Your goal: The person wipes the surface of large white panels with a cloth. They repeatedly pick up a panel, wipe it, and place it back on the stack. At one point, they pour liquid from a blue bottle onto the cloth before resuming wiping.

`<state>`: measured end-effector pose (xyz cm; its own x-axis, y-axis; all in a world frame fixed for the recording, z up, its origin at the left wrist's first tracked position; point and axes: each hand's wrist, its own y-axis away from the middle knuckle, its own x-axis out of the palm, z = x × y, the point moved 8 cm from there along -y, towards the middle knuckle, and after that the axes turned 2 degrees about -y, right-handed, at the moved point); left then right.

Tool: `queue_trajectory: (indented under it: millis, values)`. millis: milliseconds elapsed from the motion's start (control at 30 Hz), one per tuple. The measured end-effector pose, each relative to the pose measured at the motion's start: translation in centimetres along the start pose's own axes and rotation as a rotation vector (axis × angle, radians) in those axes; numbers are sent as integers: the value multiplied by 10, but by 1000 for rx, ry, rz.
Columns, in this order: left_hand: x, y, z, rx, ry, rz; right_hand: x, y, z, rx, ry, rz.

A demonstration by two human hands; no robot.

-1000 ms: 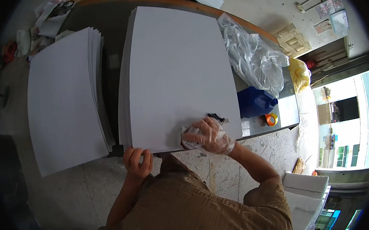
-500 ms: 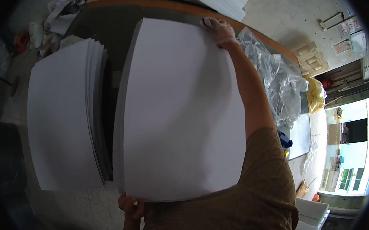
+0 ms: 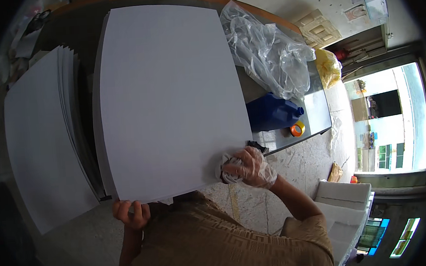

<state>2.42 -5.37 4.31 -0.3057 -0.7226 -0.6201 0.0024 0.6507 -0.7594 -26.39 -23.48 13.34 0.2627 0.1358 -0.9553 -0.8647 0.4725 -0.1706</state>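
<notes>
A tall stack of large white sheets (image 3: 171,96) lies in front of me on the dark table. At its near left corner, my left hand (image 3: 131,214) has its fingers curled over the edge. Wearing a clear plastic glove, my right hand (image 3: 253,168) is closed around a crumpled whitish cloth (image 3: 231,168), pressed at the near right corner of the top sheet. What the cloth hides under it cannot be seen. A second stack of white sheets (image 3: 46,144) stands to the left, its edges fanned unevenly.
Crumpled clear plastic (image 3: 271,50) lies along the right side of the table (image 3: 318,107). Nearer to me are a blue jug (image 3: 272,112) and an orange-yellow tape roll (image 3: 297,129). White foam blocks (image 3: 340,205) stand at the lower right, and a yellow bag (image 3: 328,68) sits beyond the table.
My right hand has come from the far right corner of the top sheet back to its near right corner. My left hand stays at the near left corner. The view has shifted rightward.
</notes>
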Motion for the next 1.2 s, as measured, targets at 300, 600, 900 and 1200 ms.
queue_trajectory:
  millis: [300,600,900,1200]
  values:
    - [0,-2,-5,-56,-8,8,3,-182,-244,-97,608,-49]
    - [-17,19,-9,-209,-50,13,-12,-355,-351,396,660,-85]
    - [-23,-16,-4,-201,71,-109,43,-258,47,-332,294,93]
    - [-33,-27,3,-133,207,-65,35,-133,99,-151,-332,488]
